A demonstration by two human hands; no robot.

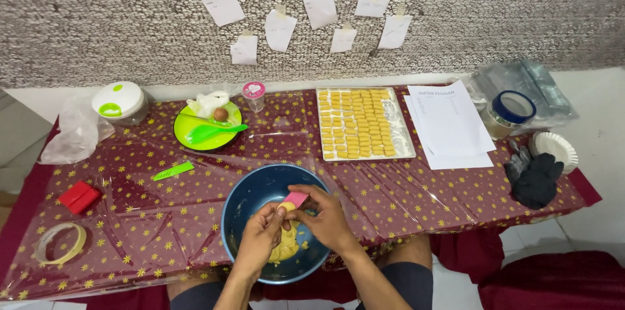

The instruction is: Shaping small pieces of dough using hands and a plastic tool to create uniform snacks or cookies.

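Note:
Both my hands are over a blue bowl [242, 200] at the table's front edge. My left hand [258, 240] and my right hand [325, 217] together pinch a small pink mould [295, 200] with a bit of yellow dough at its lower end. A lump of yellow dough [286, 247] lies in the bowl under my hands. Behind the bowl stands a white tray [402, 130] filled with several rows of small yellow dough pieces [355, 124].
A green plate [190, 133] with a green spatula and an egg sits left of the tray. Also on the starred red cloth: a green knife [173, 170], a red block [79, 197], a tape roll [60, 242], paper sheets [449, 124], black gloves [535, 178], a jar [509, 113].

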